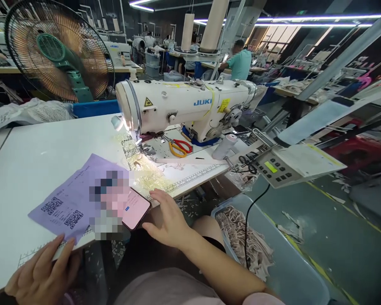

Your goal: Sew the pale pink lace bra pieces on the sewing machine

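Note:
A purple paper sheet printed with QR codes lies on the white sewing table. My left hand rests at the table's near edge, fingers stretched out, two fingertips at the sheet's lower corner. Beside the sheet is a phone with a lit pinkish screen; a blurred patch hides part of the phone and paper. Just right of the phone, my right hand is open, thumb and fingers apart around its corner; whether it touches the phone I cannot tell.
Behind the phone stands a white sewing machine, with red and yellow-handled scissors and a thread cone by it. Right are a control panel and a bin of beige fabric strips. A fan stands back left; a person sits farther off.

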`<action>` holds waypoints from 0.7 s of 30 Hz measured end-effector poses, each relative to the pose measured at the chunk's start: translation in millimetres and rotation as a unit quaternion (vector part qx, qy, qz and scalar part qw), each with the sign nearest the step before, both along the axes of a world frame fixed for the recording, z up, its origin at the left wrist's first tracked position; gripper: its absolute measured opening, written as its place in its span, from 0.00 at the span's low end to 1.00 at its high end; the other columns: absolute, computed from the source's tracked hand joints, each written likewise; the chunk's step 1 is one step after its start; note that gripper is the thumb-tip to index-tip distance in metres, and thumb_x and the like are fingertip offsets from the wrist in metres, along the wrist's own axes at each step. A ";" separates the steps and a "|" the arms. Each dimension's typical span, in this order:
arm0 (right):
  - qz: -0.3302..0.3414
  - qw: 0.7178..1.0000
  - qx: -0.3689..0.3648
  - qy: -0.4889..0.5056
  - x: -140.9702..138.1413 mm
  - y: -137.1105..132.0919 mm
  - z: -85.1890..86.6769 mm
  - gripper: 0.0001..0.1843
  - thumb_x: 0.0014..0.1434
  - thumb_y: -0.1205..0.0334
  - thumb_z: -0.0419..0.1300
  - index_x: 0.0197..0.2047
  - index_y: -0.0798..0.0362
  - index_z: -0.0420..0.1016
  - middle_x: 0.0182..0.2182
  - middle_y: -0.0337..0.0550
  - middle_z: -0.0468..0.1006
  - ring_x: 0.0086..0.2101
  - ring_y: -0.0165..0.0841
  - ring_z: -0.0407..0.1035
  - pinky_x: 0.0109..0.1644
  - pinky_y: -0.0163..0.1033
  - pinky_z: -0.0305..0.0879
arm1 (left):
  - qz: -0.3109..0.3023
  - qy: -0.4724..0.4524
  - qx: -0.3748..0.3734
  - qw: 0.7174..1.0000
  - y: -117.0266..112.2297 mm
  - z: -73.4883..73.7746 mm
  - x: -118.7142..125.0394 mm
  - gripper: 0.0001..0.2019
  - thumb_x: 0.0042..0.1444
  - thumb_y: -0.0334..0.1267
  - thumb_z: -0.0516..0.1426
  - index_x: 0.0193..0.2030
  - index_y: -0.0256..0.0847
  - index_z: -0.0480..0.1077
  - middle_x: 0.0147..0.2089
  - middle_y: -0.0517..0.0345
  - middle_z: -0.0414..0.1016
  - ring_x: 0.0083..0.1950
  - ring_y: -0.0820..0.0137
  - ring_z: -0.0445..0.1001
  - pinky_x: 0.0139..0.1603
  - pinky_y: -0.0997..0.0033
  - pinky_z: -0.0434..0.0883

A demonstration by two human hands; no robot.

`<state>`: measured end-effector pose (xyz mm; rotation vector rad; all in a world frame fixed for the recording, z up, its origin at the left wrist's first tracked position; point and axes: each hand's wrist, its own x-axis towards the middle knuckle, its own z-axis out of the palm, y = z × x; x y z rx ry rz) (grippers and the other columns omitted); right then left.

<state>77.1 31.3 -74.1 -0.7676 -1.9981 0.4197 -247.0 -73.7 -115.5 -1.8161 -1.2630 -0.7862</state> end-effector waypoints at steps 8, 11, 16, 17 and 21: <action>0.007 0.984 -0.057 -0.168 -26.4 -0.3 2.0 0.63 0.42 0.33 0.66 0.67 0.67 0.46 0.64 0.72 0.49 0.63 0.57 0.44 0.65 0.62 0.48 | 0.103 0.134 0.067 0.983 -4.0 22.5 18.0 0.39 0.41 0.33 0.69 0.62 0.41 0.62 0.44 0.49 0.78 0.37 0.60 0.75 0.33 0.64 0.67; 0.007 0.977 -0.075 -0.199 -34.7 -1.9 5.1 0.65 0.42 0.34 0.66 0.67 0.71 0.46 0.64 0.73 0.47 0.64 0.59 0.42 0.65 0.66 0.44 | 0.112 0.096 0.061 0.987 -6.9 20.1 20.2 0.36 0.40 0.31 0.69 0.59 0.42 0.66 0.46 0.48 0.78 0.39 0.58 0.75 0.35 0.62 0.67; -0.013 0.978 -0.070 -0.195 -41.3 -3.3 0.4 0.61 0.44 0.38 0.68 0.66 0.72 0.49 0.63 0.74 0.50 0.63 0.60 0.44 0.64 0.68 0.44 | 0.124 0.079 0.062 0.987 -8.2 17.5 23.6 0.27 0.39 0.31 0.69 0.49 0.41 0.71 0.50 0.45 0.76 0.40 0.56 0.76 0.36 0.62 0.67; -0.018 0.978 -0.067 -0.195 -41.6 -3.6 -0.6 0.59 0.45 0.40 0.68 0.66 0.71 0.49 0.63 0.73 0.51 0.63 0.59 0.44 0.64 0.68 0.44 | 0.121 0.077 0.060 0.988 -8.0 17.6 23.9 0.26 0.39 0.31 0.69 0.48 0.41 0.71 0.50 0.45 0.76 0.40 0.56 0.76 0.36 0.62 0.67; -0.027 0.973 -0.077 -0.217 -41.8 -5.7 2.6 0.55 0.48 0.43 0.66 0.66 0.70 0.49 0.63 0.69 0.51 0.64 0.56 0.43 0.65 0.66 0.44 | 0.102 0.071 0.062 0.990 -7.0 18.8 24.0 0.24 0.40 0.29 0.69 0.46 0.39 0.72 0.47 0.48 0.78 0.41 0.56 0.76 0.36 0.62 0.68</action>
